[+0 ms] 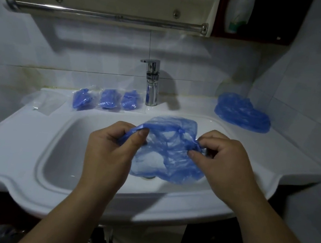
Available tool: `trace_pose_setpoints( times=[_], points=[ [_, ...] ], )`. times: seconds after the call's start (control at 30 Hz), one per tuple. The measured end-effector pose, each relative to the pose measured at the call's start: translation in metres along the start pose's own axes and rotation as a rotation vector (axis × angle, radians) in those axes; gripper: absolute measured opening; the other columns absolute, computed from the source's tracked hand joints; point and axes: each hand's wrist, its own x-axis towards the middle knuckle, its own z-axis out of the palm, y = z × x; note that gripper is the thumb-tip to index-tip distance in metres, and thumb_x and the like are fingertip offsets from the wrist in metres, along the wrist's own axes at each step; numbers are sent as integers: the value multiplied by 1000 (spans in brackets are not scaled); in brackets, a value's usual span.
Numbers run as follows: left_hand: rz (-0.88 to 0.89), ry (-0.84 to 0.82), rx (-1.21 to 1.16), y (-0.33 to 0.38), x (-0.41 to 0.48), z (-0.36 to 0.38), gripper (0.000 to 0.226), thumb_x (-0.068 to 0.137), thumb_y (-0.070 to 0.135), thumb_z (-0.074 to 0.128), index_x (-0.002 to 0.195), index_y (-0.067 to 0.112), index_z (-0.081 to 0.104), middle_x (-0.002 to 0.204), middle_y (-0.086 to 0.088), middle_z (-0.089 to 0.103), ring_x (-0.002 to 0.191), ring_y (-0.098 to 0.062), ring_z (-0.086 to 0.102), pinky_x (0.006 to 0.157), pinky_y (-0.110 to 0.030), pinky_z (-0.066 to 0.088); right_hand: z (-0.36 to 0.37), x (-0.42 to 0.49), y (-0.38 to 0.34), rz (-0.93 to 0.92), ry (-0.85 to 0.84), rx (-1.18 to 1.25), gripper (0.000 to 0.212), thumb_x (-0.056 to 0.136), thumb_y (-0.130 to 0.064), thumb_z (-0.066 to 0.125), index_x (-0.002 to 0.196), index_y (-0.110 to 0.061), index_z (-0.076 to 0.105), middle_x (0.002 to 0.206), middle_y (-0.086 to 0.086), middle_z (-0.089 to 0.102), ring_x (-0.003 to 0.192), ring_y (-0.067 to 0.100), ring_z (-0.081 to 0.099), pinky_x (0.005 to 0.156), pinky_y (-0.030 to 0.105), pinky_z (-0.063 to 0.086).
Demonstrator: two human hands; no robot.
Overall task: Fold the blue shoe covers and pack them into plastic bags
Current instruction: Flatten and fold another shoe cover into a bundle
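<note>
Left hand (108,147) on cover (169,153), tap (152,83) beyond

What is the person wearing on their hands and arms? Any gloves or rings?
Nothing at all. The left hand and right hand are bare, with no gloves, and no ring, watch or bracelet shows. The left forearm and right forearm are bare too; no sleeve shows as far up as the picture reaches.
</note>
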Motion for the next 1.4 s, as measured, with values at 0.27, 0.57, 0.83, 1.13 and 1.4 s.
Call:
trace_pose_setpoints(
  times=[0.27, 0.57, 0.83, 1.13, 1.4],
  points=[
    [-185, -110, -124, -10, 4, -3, 70, 64, 76, 64, 115, 28, 65, 108, 3, 73, 105, -17, 67, 95, -41, 50, -7, -4, -6, 556, -97, 815, 13, 92, 5, 54, 84, -2, 62, 55, 8, 61, 47, 17, 56, 46, 23, 47],
    [-459, -227, -274, -5, -3, 9, 12, 90, 10, 60, 88, 5, 71, 81, -11, 71, 76, -22, 66, 85, -42, 55, -5, -1, 0, 768, -59, 1048, 9, 92, -8, 55, 85, -11, 59, 61, 5, 61, 45, 13, 56, 41, 21, 46],
    [-605, -158, -319, -9, 3, 1, 19, 97, 13, 55, 82, 9, 67, 76, -8, 69, 77, -21, 64, 88, -41, 53, -11, 6, 13, 853, 136, 1293, 12, 98, -18, 51, 89, -14, 59, 61, 0, 61, 44, 8, 49, 40, 16, 42],
    [-186, -398, 86, -12, -1, -18, 96, 52, 31, 84, 140, 34, 45, 131, 20, 57, 122, 2, 53, 101, -24, 41, -19, -7, 5, 505, 19, 949, 16, 96, -4, 49, 90, -9, 63, 72, 12, 69, 57, 24, 66, 50, 27, 54],
    [310, -475, 410, -5, -10, -36, 34, 66, 11, 81, 87, 36, 70, 116, 15, 64, 111, -10, 61, 68, -6, 45, -37, -24, 25, 41, -437, 549, 36, 71, -35, 80, 87, -4, 73, 83, 23, 69, 79, 23, 65, 74, 37, 51]
  ],
)
